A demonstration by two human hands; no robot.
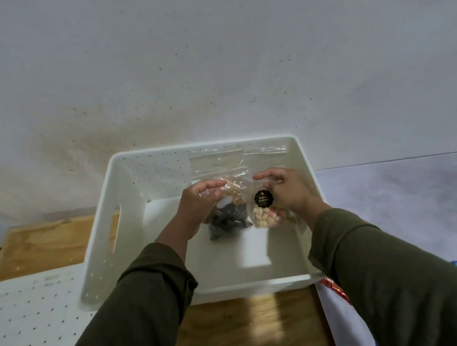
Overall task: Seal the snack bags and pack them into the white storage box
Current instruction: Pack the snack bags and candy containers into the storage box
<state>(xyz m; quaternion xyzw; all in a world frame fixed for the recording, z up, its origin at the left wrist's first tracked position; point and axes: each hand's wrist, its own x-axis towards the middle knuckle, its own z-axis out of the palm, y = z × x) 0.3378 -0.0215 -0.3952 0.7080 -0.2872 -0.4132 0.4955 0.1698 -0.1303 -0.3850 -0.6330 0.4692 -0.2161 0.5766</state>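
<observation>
i have my left hand point(200, 199) pinching the dark snack bag point(227, 220) and my right hand point(286, 189) the biscuit bag point(268, 211), each grip clamped, inside the white storage box point(104, 221); leaning upright, they may topple once released.

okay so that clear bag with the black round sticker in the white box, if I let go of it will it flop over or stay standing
The bag with the black sticker will probably flop: its clear film looks thin and crinkled, with nothing stiffening the upper half. The small biscuits sit only in the bottom, so that may steady it, especially leaned on the white storage box wall. It likely feels light; the right hand pinches it easily.
</observation>
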